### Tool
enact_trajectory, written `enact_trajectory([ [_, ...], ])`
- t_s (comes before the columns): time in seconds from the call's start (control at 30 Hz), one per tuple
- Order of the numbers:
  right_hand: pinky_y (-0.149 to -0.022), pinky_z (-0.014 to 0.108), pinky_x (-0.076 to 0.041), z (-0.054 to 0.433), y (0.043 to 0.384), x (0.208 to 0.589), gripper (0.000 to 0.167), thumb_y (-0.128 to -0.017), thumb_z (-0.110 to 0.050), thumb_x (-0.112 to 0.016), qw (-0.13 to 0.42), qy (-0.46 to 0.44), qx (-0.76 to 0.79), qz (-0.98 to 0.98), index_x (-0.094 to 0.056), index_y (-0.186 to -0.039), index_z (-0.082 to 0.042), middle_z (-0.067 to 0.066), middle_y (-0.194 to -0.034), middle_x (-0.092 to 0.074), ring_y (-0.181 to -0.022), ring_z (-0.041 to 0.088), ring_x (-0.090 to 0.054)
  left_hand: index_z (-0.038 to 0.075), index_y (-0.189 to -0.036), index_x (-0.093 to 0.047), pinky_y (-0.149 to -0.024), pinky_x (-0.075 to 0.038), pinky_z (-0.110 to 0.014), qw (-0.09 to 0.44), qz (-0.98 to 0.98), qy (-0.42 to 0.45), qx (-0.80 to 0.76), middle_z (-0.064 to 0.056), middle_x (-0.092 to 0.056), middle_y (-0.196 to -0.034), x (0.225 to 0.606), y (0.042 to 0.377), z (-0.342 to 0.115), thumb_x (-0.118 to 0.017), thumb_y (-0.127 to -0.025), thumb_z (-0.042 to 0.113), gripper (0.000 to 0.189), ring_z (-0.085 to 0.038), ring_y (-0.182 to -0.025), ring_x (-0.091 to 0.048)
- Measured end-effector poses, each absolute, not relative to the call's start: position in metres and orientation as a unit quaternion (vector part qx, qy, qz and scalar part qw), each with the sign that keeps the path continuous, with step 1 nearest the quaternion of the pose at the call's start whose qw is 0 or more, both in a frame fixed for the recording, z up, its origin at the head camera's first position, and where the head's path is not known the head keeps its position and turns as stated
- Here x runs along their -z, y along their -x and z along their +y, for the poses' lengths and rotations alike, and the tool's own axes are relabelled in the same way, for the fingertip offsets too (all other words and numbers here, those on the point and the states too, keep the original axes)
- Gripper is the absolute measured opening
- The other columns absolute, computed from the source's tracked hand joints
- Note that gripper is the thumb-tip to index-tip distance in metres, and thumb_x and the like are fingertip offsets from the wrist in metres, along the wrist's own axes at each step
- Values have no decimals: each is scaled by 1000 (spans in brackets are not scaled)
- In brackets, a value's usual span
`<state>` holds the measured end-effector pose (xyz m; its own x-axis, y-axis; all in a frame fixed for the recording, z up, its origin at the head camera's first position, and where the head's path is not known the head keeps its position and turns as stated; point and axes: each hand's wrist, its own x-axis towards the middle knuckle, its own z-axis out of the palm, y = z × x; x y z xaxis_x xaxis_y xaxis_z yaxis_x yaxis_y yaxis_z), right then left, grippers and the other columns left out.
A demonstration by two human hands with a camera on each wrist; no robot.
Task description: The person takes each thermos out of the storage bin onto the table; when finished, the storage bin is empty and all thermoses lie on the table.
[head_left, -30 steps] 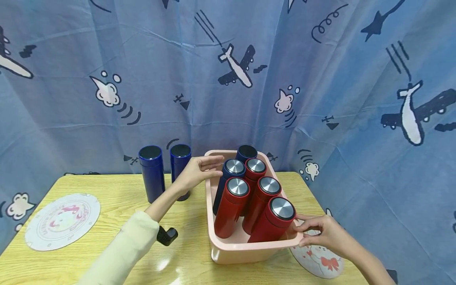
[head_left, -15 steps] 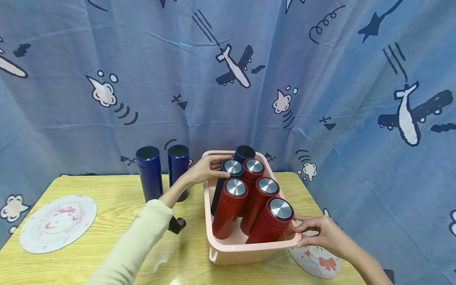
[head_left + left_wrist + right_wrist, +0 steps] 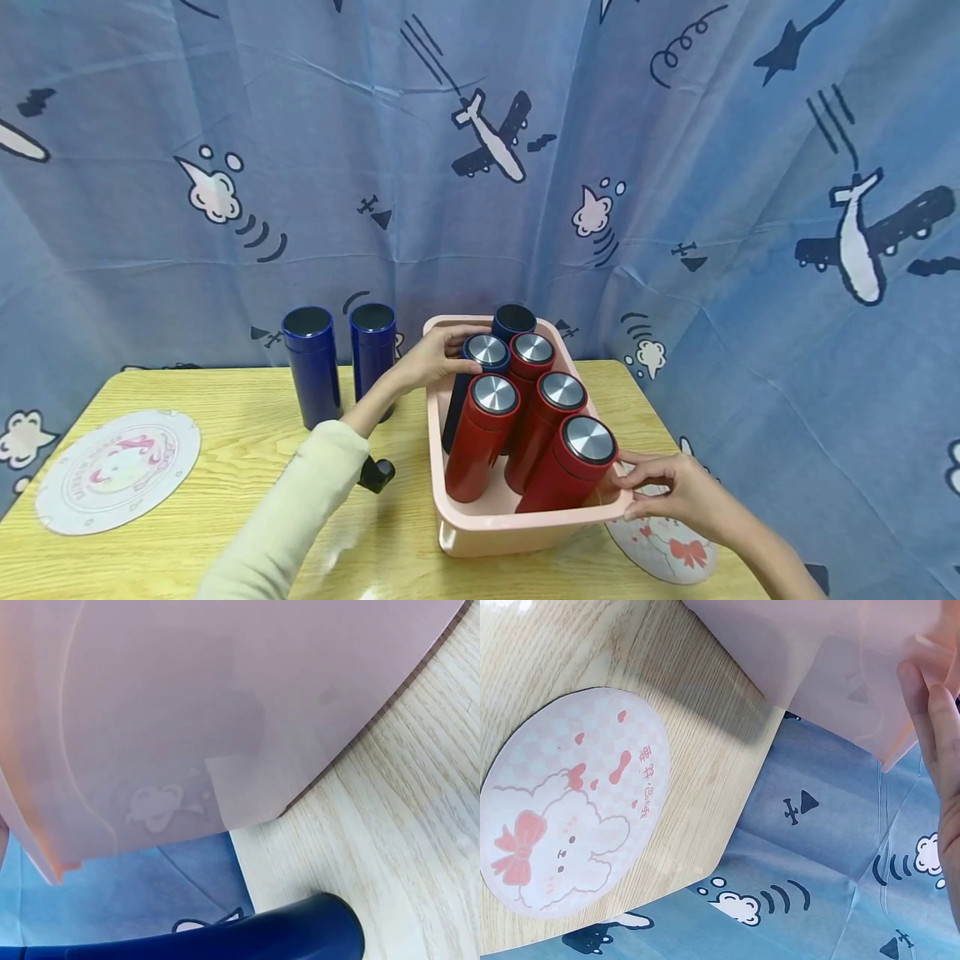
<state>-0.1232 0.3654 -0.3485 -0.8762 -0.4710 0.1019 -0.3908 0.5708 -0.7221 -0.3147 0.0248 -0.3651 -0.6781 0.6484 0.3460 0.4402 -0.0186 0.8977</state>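
A pink plastic bin [image 3: 517, 522] stands on the table, holding several red thermos flasks [image 3: 480, 442] with silver-topped lids and two blue ones. My left hand [image 3: 431, 360] reaches over the bin's left rim. Its thumb and fingers hold the top of a blue thermos flask [image 3: 487, 352] with a silver lid; the left wrist view does not show this hold. Behind that flask, at the back of the bin, stands a dark-topped blue flask [image 3: 514, 318]. At the bin's front right corner my right hand [image 3: 671, 492] pinches the rim, its fingers [image 3: 943, 720] also visible in the right wrist view.
Two blue flasks [image 3: 311, 367] with dark tops stand left of the bin. A round white mat [image 3: 120, 471] lies at the table's left, and a rabbit mat [image 3: 577, 802] lies right of the bin. A small black object [image 3: 377, 475] is near my left sleeve. A patterned curtain hangs behind.
My left hand has moved right, from beside the blue flask's lid to a hold around its top. The right hand has stayed on the bin's rim. The view has shifted slightly.
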Motion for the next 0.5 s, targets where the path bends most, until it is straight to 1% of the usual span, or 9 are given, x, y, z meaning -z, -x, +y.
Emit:
enact_trajectory([
  [0.1, -61, 25, -57, 365, 123, 349, 27, -74, -11, -80, 56, 241, 394, 885, -74, -97, 1, 39, -118, -54, -107, -11, -51, -7, -133, -51, -93, -50, -33, 70, 703, -390, -590, -21, -57, -130, 367, 315, 23, -73, -80, -5, 57, -29, -114, -59],
  [0.23, -60, 25, -56, 365, 123, 349, 25, -74, -11, -80, 49, 246, 388, 887, -75, -96, 0, 39, -116, -54, -107, -11, -51, -7, -132, -52, -95, -49, -34, 61, 703, -384, -595, -20, -55, -132, 368, 314, 17, -73, -80, -5, 56, -30, -117, -57],
  [0.3, -60, 25, -56, 365, 123, 349, 25, -74, -11, -80, 45, 250, 386, 887, -75, -96, 0, 39, -116, -55, -108, -10, -50, -6, -132, -53, -96, -48, -31, 65, 703, -375, -601, -18, -51, -135, 368, 313, 14, -73, -80, -5, 56, -29, -120, -55],
  [0.37, -60, 25, -56, 365, 123, 348, 24, -74, -11, -80, 44, 252, 387, 886, -75, -95, -1, 39, -115, -55, -108, -11, -50, -3, -131, -53, -94, -49, -28, 73, 704, -364, -605, -16, -46, -137, 368, 312, 10, -73, -81, -5, 54, -28, -122, -54],
  [0.43, -60, 25, -57, 365, 123, 349, 24, -74, -11, -80, 44, 254, 387, 885, -75, -95, -1, 39, -115, -55, -109, -11, -50, -2, -130, -52, -91, -49, -26, 83, 705, -354, -609, -15, -44, -138, 367, 312, 7, -72, -81, -5, 54, -28, -122, -53],
  [0.5, -61, 25, -57, 365, 123, 349, 24, -74, -10, -80, 44, 255, 389, 884, -75, -96, 0, 39, -116, -54, -109, -11, -49, -1, -130, -51, -93, -48, -26, 91, 706, -345, -611, -14, -44, -139, 367, 312, 6, -73, -80, -4, 55, -27, -125, -50],
])
